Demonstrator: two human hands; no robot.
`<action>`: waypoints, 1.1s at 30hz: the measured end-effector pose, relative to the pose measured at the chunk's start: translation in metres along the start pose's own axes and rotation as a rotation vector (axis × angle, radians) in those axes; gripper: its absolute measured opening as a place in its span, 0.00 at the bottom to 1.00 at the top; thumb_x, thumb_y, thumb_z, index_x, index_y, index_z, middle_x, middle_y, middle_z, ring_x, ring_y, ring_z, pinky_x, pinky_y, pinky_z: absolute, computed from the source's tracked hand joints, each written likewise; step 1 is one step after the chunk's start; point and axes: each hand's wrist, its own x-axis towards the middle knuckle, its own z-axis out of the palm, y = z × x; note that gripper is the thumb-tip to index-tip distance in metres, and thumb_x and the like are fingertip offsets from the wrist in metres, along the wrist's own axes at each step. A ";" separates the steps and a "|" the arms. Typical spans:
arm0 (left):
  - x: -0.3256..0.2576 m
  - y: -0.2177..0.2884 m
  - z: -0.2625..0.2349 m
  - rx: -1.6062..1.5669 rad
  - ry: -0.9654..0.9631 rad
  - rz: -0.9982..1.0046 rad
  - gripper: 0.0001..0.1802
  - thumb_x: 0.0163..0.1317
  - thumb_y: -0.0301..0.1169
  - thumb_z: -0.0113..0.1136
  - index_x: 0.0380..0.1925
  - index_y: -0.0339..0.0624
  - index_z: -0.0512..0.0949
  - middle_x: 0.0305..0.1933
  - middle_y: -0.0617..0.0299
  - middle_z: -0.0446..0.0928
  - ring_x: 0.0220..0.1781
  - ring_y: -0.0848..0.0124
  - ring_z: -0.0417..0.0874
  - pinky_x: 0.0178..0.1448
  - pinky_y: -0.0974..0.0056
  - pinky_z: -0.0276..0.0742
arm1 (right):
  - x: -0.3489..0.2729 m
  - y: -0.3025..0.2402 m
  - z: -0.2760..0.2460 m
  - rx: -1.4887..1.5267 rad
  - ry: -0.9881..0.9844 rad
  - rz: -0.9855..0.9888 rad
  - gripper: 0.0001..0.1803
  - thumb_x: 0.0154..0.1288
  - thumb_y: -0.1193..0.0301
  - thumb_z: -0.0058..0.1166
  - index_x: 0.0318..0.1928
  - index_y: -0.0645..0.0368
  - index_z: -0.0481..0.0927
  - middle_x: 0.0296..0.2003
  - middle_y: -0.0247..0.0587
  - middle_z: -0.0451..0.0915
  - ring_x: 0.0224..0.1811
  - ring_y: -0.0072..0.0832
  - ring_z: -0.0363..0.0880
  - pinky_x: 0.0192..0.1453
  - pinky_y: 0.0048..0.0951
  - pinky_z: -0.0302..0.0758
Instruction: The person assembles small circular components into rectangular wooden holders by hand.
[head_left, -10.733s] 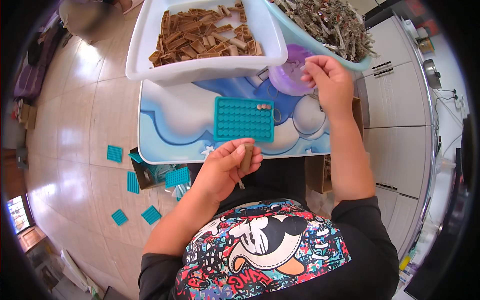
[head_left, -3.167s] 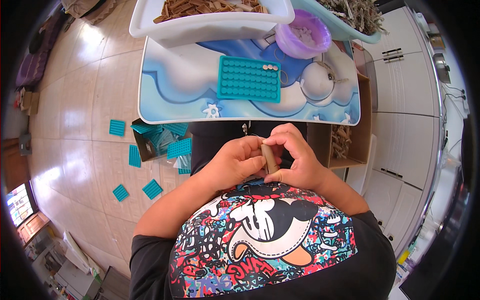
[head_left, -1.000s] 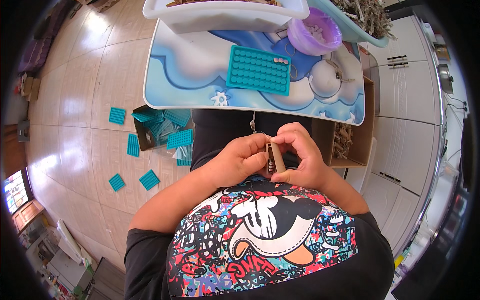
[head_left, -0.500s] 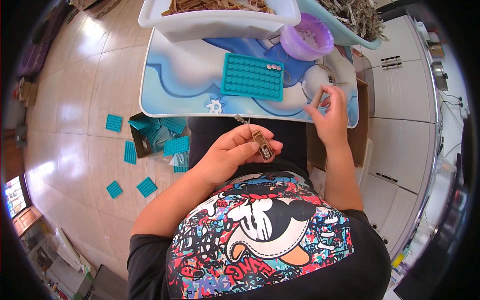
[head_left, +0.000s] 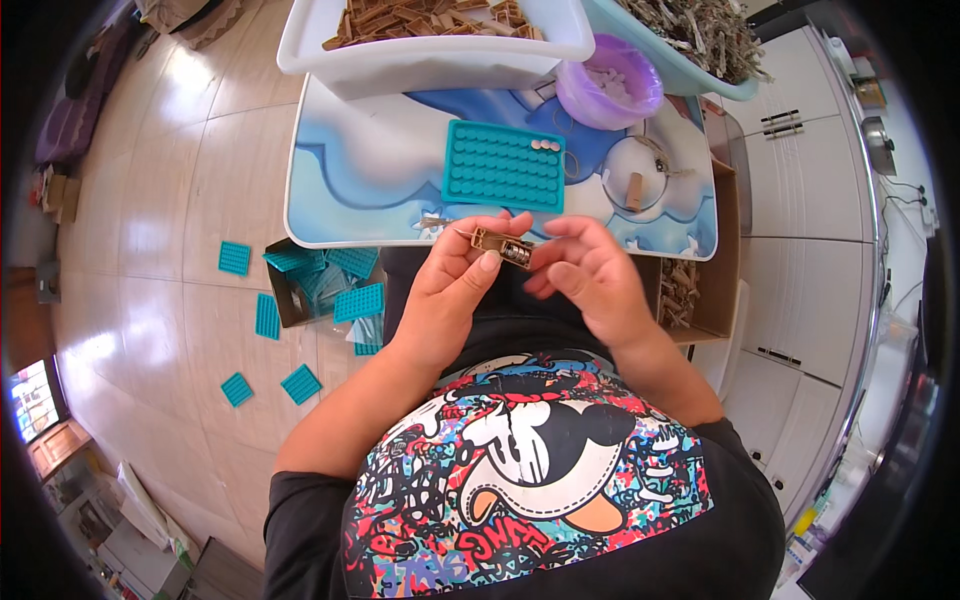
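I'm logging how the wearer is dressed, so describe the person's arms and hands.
The left hand and right hand are ungloved, and the forearms are bare, with no watch or bracelet visible. Short, plain black sleeves end around the elbows. They belong to a black shirt with a multicoloured cartoon print across the front.

One left hand (head_left: 450,283) and one right hand (head_left: 597,280) are framing one open brown case (head_left: 489,242), one brown piece (head_left: 634,190) is lying on the desk (head_left: 355,190), one teal tray (head_left: 500,175) is carrying three pale discs (head_left: 545,145), one white bin (head_left: 440,68), one purple bowl (head_left: 600,113), one pale-green basin (head_left: 690,78), four trays (head_left: 235,258) are dotting the floor (head_left: 150,250)
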 end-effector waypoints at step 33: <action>0.019 0.021 -0.013 -0.313 0.165 -0.515 0.15 0.65 0.34 0.54 0.47 0.36 0.74 0.40 0.57 0.80 0.41 0.67 0.83 0.44 0.67 0.81 | 0.055 -0.024 0.002 -0.639 -0.174 -0.265 0.13 0.59 0.78 0.53 0.45 0.60 0.79 0.29 0.36 0.73 0.30 0.24 0.72 0.37 0.24 0.71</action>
